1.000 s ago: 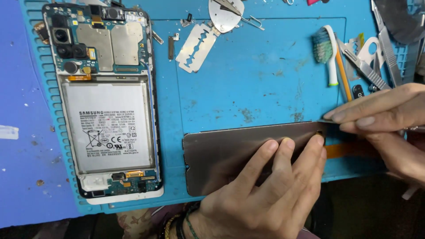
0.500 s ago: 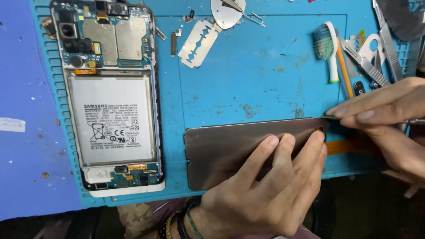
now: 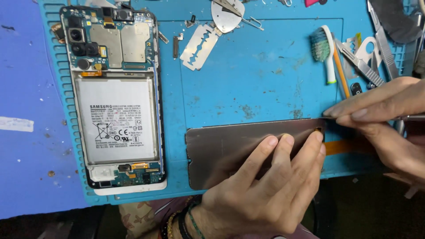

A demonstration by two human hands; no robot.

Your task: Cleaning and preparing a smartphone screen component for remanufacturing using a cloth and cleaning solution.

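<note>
Left hand (image 3: 265, 186) pins display panel (image 3: 230, 146); right hand (image 3: 385, 119) works its edge.

Work mat (image 3: 265, 88) spans the view. Opened phone (image 3: 116, 97) lies lengthwise on the mat at 9 o'clock, its battery (image 3: 116, 121) in the middle of the body, camera end toward 12. Razor blade (image 3: 199, 46) at 12 o'clock, just right of the phone's top. Toothbrush (image 3: 323, 53) at 2 o'clock, tweezers (image 3: 361, 66) just right of it. Flat panel (image 3: 230, 148) lies crosswise at 5 o'clock. Left hand (image 3: 265, 190) rests on the panel from 6. Right hand (image 3: 389, 119) at 3 o'clock, fingertips at the panel's right end.
</note>
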